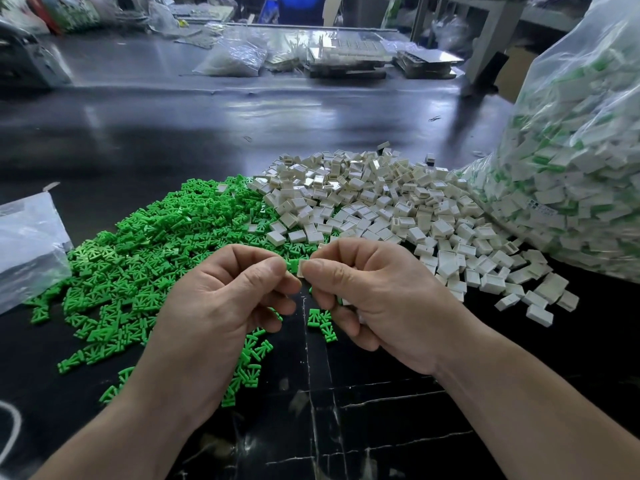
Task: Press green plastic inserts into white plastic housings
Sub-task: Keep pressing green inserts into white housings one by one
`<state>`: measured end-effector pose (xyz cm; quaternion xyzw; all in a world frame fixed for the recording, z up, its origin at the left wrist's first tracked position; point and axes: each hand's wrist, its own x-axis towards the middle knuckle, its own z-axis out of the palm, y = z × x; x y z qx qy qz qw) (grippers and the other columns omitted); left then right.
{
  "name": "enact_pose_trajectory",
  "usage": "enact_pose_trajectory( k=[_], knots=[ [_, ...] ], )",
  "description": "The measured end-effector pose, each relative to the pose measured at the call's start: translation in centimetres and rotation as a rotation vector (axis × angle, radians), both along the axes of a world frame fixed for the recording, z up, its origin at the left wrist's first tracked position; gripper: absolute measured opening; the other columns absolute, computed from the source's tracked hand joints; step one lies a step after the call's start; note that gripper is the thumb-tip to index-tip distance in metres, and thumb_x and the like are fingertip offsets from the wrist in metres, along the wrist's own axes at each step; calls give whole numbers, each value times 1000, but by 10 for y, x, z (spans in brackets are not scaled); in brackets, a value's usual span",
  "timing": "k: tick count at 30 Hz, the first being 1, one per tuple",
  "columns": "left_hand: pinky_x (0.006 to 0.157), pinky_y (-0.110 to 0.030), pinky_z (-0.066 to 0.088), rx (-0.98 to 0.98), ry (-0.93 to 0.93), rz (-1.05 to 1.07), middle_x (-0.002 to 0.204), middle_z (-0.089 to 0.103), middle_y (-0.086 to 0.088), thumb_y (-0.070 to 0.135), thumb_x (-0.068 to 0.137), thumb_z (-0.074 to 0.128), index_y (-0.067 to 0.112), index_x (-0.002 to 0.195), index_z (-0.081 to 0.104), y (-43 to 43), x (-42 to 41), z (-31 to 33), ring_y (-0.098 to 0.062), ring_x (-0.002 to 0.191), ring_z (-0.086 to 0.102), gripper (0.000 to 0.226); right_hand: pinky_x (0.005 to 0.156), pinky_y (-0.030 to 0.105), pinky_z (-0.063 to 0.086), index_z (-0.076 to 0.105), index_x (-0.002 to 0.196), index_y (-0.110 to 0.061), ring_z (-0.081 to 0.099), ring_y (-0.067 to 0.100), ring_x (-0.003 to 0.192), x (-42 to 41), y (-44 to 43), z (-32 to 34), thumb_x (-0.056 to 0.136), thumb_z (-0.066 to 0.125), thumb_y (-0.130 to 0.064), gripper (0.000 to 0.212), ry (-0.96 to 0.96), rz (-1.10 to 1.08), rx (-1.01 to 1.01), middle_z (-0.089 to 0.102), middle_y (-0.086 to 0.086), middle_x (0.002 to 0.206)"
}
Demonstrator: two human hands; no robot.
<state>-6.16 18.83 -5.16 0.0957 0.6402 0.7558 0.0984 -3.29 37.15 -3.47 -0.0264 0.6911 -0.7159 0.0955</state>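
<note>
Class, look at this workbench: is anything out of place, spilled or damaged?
Two things. A few white housings lie among the green inserts, crossing the piles' border. The black tabletop shows white cracks or scratches toward its near edge.

Your left hand [221, 306] and right hand [374, 299] are bare. Both arms [138, 427] are bare too, all the way back over the near edge of the table [381, 427]. Your nails are short.
</note>
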Motion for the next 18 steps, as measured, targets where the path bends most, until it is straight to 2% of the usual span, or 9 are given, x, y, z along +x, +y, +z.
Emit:
enact_pose_trajectory(
  k=[5,10,18],
  knots=[
    [51,-24,49,25,14,-31,79,71,-14,28,78,69,21,79,72,2,2,0,-19,62,64,7,35,22,36,70,88,-16,48,11,47,2,-2,0,96,68,-27,13,86,5,71,61,0,69],
    [50,-25,49,73,0,-23,78,70,-13,27,77,69,22,77,72,3,3,1,-18,61,63,6,36,21,36,71,85,-21,49,11,46,1,0,-1,95,69,-29,13,84,-19,90,60,-1,68],
    [51,-25,50,62,1,-8,75,70,-10,27,77,68,24,76,72,3,4,1,-18,60,62,6,36,21,36,69,87,-18,49,12,47,1,-2,-2,96,68,-28,13,56,-48,113,60,-2,67]
  ],
)
